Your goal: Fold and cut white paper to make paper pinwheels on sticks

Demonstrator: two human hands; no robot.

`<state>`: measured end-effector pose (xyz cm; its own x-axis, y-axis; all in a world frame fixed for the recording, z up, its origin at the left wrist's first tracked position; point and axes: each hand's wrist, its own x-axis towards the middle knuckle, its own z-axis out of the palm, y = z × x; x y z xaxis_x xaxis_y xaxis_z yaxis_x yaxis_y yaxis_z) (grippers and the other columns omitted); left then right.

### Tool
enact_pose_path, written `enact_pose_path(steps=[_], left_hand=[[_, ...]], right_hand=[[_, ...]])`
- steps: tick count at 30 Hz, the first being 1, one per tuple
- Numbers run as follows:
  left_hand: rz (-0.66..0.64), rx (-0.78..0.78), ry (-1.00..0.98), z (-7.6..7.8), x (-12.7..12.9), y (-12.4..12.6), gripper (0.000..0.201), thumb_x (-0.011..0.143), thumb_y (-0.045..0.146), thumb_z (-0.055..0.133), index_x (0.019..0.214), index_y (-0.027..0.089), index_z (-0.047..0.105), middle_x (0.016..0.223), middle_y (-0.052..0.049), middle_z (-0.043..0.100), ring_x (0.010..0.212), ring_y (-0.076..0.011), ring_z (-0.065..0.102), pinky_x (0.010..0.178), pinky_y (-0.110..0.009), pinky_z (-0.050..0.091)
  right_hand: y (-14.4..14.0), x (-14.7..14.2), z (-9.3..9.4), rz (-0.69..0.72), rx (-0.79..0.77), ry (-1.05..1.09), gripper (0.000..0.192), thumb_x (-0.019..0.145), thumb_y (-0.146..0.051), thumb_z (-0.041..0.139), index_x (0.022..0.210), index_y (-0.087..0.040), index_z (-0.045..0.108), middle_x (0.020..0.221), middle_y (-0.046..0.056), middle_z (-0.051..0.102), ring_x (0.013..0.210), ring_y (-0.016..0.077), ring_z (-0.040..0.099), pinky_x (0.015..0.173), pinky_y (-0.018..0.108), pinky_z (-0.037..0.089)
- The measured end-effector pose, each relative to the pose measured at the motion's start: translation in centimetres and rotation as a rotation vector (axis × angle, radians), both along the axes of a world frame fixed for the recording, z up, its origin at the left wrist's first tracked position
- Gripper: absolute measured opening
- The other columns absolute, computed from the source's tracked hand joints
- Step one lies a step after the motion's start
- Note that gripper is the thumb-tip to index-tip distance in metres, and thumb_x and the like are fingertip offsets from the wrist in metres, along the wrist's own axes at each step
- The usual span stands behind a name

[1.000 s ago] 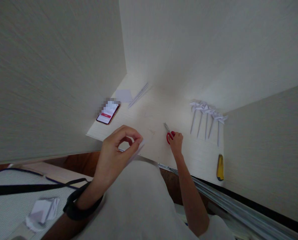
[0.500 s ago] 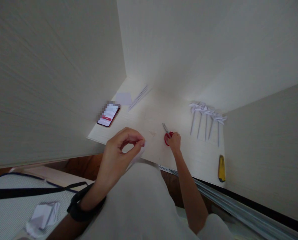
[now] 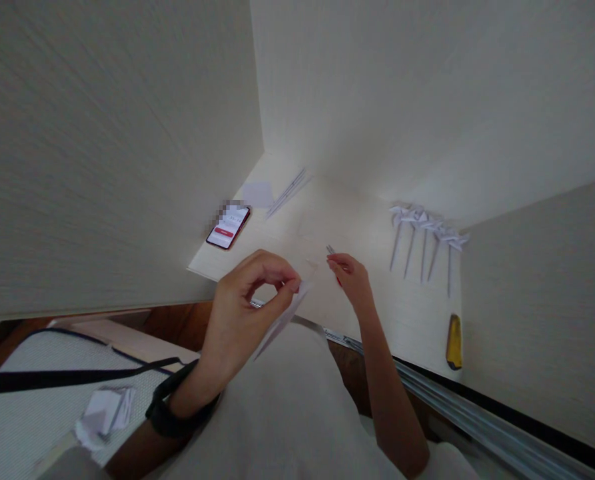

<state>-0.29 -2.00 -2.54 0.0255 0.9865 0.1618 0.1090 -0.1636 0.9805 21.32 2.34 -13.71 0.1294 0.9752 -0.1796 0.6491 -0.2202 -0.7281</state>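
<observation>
My left hand (image 3: 250, 310) pinches a sheet of white paper (image 3: 282, 323) by one edge between thumb and fingertips. The paper hangs below the fingers, in front of my shirt, seen nearly edge-on. Over the desk to the right, my right hand (image 3: 353, 279) is closed around a pair of scissors (image 3: 330, 251) with red handles. Their metal tips point away from me, and the fingers cover most of the handles. A tiny pale scrap (image 3: 311, 262) lies on the desk between the two hands.
Several white paper pinwheels on sticks (image 3: 424, 233) lie along the right. A yellow box cutter (image 3: 454, 341) is near the front right edge. At the left are a phone (image 3: 228, 228), a paper square (image 3: 258, 195) and thin sticks (image 3: 287, 193). Folded papers (image 3: 108, 410) rest on a mesh chair.
My right hand has slid forward over the scissors, hiding more of their handles and blades. More of the paper in my left hand now shows. The whole view has shifted slightly.
</observation>
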Motion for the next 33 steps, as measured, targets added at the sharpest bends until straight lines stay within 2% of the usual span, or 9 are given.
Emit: enact_pose_path(steps=[3, 6, 8, 10, 15, 23, 29, 31, 33], left_hand=[[0.025, 0.041, 0.05, 0.2, 0.0, -0.1, 0.016, 0.081, 0.005, 0.062, 0.079, 0.021, 0.063, 0.08, 0.003, 0.061, 0.074, -0.0092, 0.058, 0.069, -0.021, 0.049], [0.082, 0.128, 0.189, 0.6, 0.1, -0.3, 0.015, 0.082, 0.004, 0.062, 0.079, 0.019, 0.062, 0.08, 0.003, 0.061, 0.075, -0.0089, 0.059, 0.071, -0.021, 0.048], [0.113, 0.195, 0.293, 0.9, 0.2, -0.5, 0.015, 0.081, 0.003, 0.063, 0.079, 0.018, 0.063, 0.081, 0.002, 0.062, 0.075, -0.0084, 0.059, 0.072, -0.021, 0.047], [0.124, 0.242, 0.356, 1.0, 0.3, -0.6, 0.014, 0.081, 0.003, 0.064, 0.08, 0.017, 0.063, 0.082, 0.002, 0.063, 0.074, -0.0082, 0.058, 0.072, -0.021, 0.047], [0.156, 0.267, 0.414, 1.1, 0.3, -0.7, 0.014, 0.081, 0.004, 0.064, 0.082, 0.018, 0.064, 0.082, 0.002, 0.064, 0.071, -0.0093, 0.056, 0.069, -0.023, 0.047], [0.188, 0.231, 0.335, 1.0, 0.0, -0.9, 0.015, 0.079, 0.005, 0.064, 0.078, 0.02, 0.063, 0.078, 0.004, 0.063, 0.071, -0.0118, 0.052, 0.067, -0.027, 0.043], [0.19, 0.19, 0.28, 1.1, 0.2, -1.1, 0.014, 0.079, 0.007, 0.065, 0.077, 0.021, 0.063, 0.077, 0.003, 0.062, 0.071, -0.0125, 0.05, 0.068, -0.028, 0.042], [0.192, 0.153, 0.238, 0.3, 0.0, -0.6, 0.011, 0.08, 0.01, 0.065, 0.077, 0.021, 0.064, 0.078, 0.003, 0.062, 0.071, -0.0125, 0.051, 0.067, -0.027, 0.043], [0.234, 0.102, 0.21, -1.5, -0.8, 0.5, 0.008, 0.081, 0.014, 0.064, 0.077, 0.02, 0.063, 0.08, 0.002, 0.062, 0.074, -0.013, 0.055, 0.067, -0.026, 0.044]], right_hand=[[-1.8, -2.7, 5.7, 0.123, 0.065, 0.19, 0.017, 0.09, -0.034, 0.055, 0.095, -0.023, 0.067, 0.097, 0.001, 0.071, 0.088, 0.0148, 0.066, 0.08, 0.028, 0.053], [-3.7, -4.8, 10.8, 0.176, 0.281, 0.414, 0.012, 0.09, -0.03, 0.057, 0.092, -0.024, 0.067, 0.093, 0.001, 0.068, 0.085, 0.0139, 0.063, 0.075, 0.027, 0.051], [-4.7, -5.7, 13.0, 0.185, 0.367, 0.352, 0.011, 0.088, -0.025, 0.058, 0.097, -0.024, 0.064, 0.096, 0.001, 0.065, 0.085, 0.0141, 0.06, 0.074, 0.028, 0.05], [-5.5, -6.3, 14.0, 0.231, 0.392, 0.236, 0.023, 0.083, -0.018, 0.061, 0.105, -0.023, 0.058, 0.105, 0.004, 0.062, 0.092, 0.0162, 0.058, 0.079, 0.03, 0.049], [-6.1, -7.6, 13.6, 0.248, 0.422, 0.066, 0.037, 0.076, -0.009, 0.061, 0.109, -0.019, 0.05, 0.107, 0.008, 0.057, 0.103, 0.0201, 0.054, 0.088, 0.036, 0.049], [-5.6, -9.4, 13.1, 0.176, 0.465, -0.132, 0.025, 0.079, -0.014, 0.057, 0.1, -0.02, 0.046, 0.098, 0.008, 0.057, 0.094, 0.0243, 0.055, 0.083, 0.043, 0.049], [-5.0, -9.9, 12.3, 0.162, 0.434, -0.188, 0.018, 0.082, -0.013, 0.049, 0.098, -0.02, 0.047, 0.096, 0.008, 0.059, 0.089, 0.0243, 0.057, 0.077, 0.042, 0.048], [-4.2, -9.2, 11.1, 0.152, 0.399, -0.188, 0.016, 0.082, -0.014, 0.048, 0.097, -0.02, 0.048, 0.094, 0.008, 0.06, 0.086, 0.0229, 0.058, 0.076, 0.04, 0.048], [-3.3, -7.9, 9.3, 0.113, 0.368, -0.207, 0.015, 0.082, -0.014, 0.049, 0.095, -0.02, 0.049, 0.094, 0.008, 0.06, 0.085, 0.0217, 0.059, 0.077, 0.038, 0.047]])
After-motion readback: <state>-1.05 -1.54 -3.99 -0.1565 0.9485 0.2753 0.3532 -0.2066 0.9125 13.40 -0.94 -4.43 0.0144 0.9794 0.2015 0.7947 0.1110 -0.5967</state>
